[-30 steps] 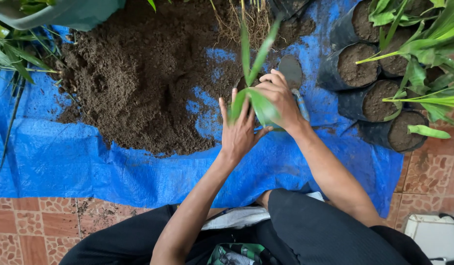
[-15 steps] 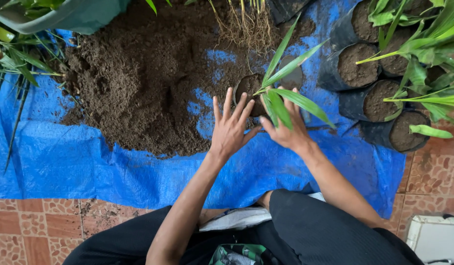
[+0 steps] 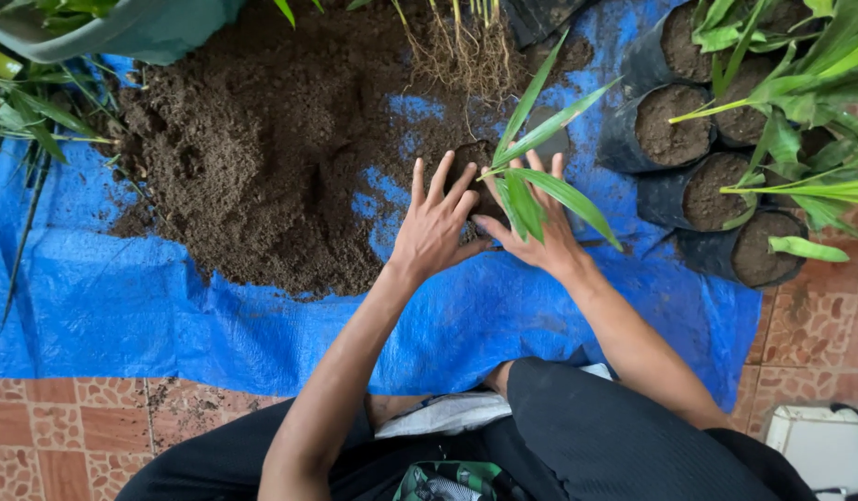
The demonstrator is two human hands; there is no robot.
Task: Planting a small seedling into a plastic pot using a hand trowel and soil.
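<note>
Blue tarpaulin [image 3: 122,306] is spread over the reddish tiled floor [image 3: 58,427], and most of it carries a big heap of dark potting soil [image 3: 262,158]. At the far left some loose green seedlings [image 3: 25,116] lie on the sheet, not potted. Near the middle, bare roots [image 3: 466,56] of more plants hang at the top edge.

Just right of the heap, the left hand [image 3: 435,227] lies flat with the fingers spread, pressing on the soil of a small black grow bag [image 3: 473,167]. The right hand [image 3: 540,227], also flat and spread, presses from the other side. Neither hand pinches anything. Between them a young seedling [image 3: 531,148] stands upright in this bag, so the planting seems done and only firming the soil is in hand.

To the right, several filled black bags [image 3: 675,139] with plants stand together, already finished as I judge.
</note>
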